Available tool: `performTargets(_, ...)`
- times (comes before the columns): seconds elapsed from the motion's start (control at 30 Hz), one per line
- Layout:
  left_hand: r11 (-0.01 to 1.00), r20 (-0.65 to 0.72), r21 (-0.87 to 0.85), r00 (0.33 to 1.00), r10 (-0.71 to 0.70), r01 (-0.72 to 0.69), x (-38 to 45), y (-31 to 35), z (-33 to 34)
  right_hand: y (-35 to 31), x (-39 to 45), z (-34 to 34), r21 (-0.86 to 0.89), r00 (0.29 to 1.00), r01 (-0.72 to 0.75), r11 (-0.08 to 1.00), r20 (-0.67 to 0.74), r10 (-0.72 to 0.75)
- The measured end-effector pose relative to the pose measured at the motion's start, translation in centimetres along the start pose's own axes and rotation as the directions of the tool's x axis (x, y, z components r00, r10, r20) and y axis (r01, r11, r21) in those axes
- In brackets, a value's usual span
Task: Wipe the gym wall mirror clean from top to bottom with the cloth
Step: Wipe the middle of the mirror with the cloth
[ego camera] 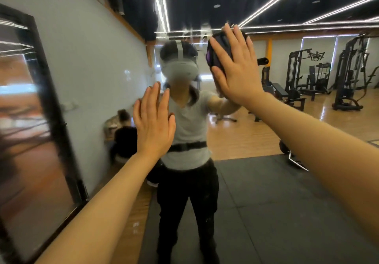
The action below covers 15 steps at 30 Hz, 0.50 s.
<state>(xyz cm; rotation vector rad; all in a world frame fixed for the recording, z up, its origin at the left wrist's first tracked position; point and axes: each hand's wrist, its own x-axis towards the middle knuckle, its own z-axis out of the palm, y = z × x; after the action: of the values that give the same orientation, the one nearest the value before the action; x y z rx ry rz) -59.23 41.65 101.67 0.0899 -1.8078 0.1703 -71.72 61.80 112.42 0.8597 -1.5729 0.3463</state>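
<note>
The right hand [235,72] presses a dark cloth [218,50] flat against the wall mirror [266,140] with straight, spread fingers, high on the glass. The left hand [153,124] rests lower, palm flat, fingers straight, holding nothing.

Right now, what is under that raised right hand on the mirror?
A dark cloth with purple patches, pressed flat to the mirror by the right hand. The glass beneath the cloth is covered.

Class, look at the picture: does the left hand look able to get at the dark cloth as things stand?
Probably yes. The left hand lies flat and free on the mirror, below and beside the cloth. Only the right hand, pressing the cloth to the glass, covers it; nothing lies between.
</note>
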Motion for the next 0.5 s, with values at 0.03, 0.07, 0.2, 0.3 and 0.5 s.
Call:
performTargets(0.03, 1.000, 0.006, -0.003, 1.000, -0.002, 0.002, 0.3, 0.7, 0.3, -0.2, -0.8, 0.3, 0.011, 1.000, -0.018, 1.000, -0.008, 0.018)
performTargets(0.07, 1.000, 0.016, 0.000, 1.000, 0.001, -0.001, 0.5, 1.2, 0.6, -0.5, -1.8, 0.5, 0.020, 0.999, -0.032, 0.999, -0.015, 0.032)
performTargets(0.2, 0.993, 0.034, 0.118, 0.999, -0.009, 0.005, 0.0, 2.6, 2.2, -1.5, -7.2, 1.7, 0.020, 1.000, -0.028, 0.999, -0.012, 0.028)
performTargets(0.3, 0.986, 0.019, 0.167, 1.000, -0.015, 0.011, -0.3, 2.8, 2.8, -2.8, -12.4, 2.7, 0.033, 1.000, -0.018, 0.999, 0.020, 0.018)
performTargets(0.5, 0.987, 0.014, 0.161, 1.000, -0.017, 0.014, -0.3, 2.7, 2.8, -4.8, -18.8, 4.0, -0.018, 0.998, 0.007, 1.000, 0.060, -0.006)
